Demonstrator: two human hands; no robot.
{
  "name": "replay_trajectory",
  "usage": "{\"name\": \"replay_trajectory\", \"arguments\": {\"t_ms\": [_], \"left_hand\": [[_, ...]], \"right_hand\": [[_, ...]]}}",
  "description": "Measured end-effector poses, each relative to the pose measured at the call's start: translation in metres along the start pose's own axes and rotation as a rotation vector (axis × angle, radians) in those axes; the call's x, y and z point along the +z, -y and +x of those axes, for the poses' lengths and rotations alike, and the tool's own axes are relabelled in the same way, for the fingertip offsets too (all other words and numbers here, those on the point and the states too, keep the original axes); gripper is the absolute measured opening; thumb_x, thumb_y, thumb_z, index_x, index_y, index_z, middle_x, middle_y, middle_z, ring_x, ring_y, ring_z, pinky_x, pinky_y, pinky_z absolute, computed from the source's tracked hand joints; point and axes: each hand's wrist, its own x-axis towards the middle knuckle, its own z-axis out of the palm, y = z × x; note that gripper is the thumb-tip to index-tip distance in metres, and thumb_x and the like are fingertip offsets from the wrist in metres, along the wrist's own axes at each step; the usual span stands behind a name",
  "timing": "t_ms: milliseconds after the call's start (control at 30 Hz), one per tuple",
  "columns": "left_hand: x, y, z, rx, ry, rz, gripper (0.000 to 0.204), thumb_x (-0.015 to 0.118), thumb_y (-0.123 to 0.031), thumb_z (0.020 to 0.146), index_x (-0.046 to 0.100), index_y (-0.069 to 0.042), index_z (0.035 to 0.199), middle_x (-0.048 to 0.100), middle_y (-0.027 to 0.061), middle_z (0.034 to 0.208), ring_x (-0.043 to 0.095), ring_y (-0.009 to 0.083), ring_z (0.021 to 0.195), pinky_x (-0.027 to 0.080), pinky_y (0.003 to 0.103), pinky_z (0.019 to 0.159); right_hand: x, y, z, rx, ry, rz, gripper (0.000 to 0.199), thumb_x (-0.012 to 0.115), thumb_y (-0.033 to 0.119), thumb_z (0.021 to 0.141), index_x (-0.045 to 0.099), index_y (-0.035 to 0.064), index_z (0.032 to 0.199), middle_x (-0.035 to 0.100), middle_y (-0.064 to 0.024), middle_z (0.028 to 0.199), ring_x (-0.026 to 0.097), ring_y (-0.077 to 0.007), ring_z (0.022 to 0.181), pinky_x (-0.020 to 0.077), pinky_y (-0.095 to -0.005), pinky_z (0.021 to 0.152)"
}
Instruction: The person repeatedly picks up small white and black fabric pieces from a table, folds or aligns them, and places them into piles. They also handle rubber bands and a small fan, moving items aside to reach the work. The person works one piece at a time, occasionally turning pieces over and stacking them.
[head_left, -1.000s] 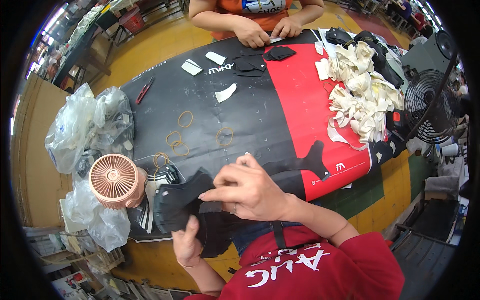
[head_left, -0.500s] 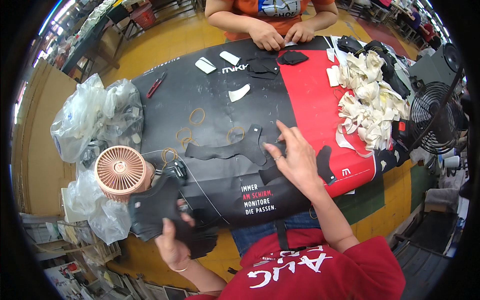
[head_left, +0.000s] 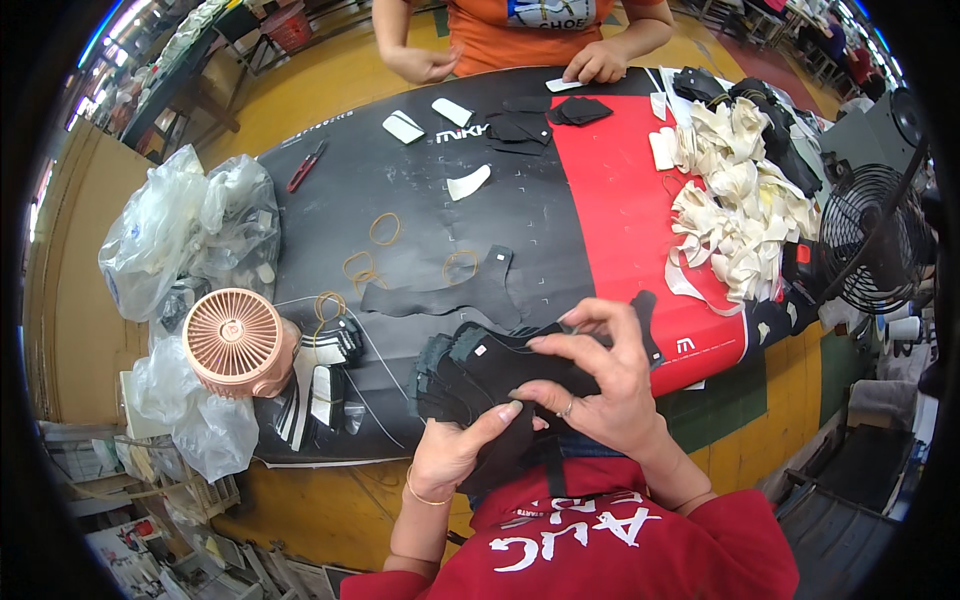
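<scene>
My left hand (head_left: pixel 455 455) grips a thick stack of dark fabric pieces (head_left: pixel 465 375) at the table's near edge, its thumb on top. My right hand (head_left: pixel 610 380) is curled over the right part of that stack, thumb tip close to my left thumb and fingers pinching the pieces. A small white label shows on the top piece. Just beyond the stack, a long curved black piece (head_left: pixel 430 298) lies flat. Another dark piece (head_left: pixel 643 318) pokes out behind my right fingers.
Left are a pink fan (head_left: pixel 235 340), plastic bags (head_left: pixel 190 225) and bundled strips (head_left: pixel 325 395). Rubber bands (head_left: pixel 384 229) and a red cutter (head_left: pixel 306 167) lie on the mat. A white fabric pile (head_left: pixel 735 190) and black fan (head_left: pixel 870 235) stand right. Opposite, a co-worker's hand (head_left: pixel 597 62) holds a white piece.
My left hand has brought the stack from beside the pink fan to the middle of the near edge. My right hand has come down onto it. The co-worker's hands have moved apart.
</scene>
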Motion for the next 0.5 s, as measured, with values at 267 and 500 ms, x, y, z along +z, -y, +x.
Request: {"name": "replay_trajectory", "arguments": {"t_ms": [267, 500], "left_hand": [[0.002, 0.000, 0.000, 0.133, 0.077, 0.513, 0.041, 0.060, 0.003, 0.090, 0.051, 0.005, 0.130, 0.068, 0.0130, 0.106, 0.069, 0.0225, 0.091, 0.055, 0.036, 0.087], [0.023, 0.014, 0.000, 0.650, -0.162, 1.722, 0.086, 0.072, 0.003, 0.071, 0.036, 0.000, 0.148, 0.052, 0.0241, 0.131, 0.055, 0.0403, 0.117, 0.045, 0.043, 0.099]], "right_hand": [[0.001, -0.013, -0.009, 0.225, 0.088, 0.173, 0.057, 0.087, 0.023, 0.076, 0.063, 0.0051, 0.124, 0.053, -0.0120, 0.125, 0.055, -0.0248, 0.117, 0.0495, -0.0349, 0.092], [-0.002, -0.015, -0.020, 0.620, 0.331, 1.503, 0.087, 0.070, 0.024, 0.095, 0.013, -0.0004, 0.157, 0.039, -0.0145, 0.150, 0.045, -0.0185, 0.133, 0.0380, -0.0321, 0.110]]}}
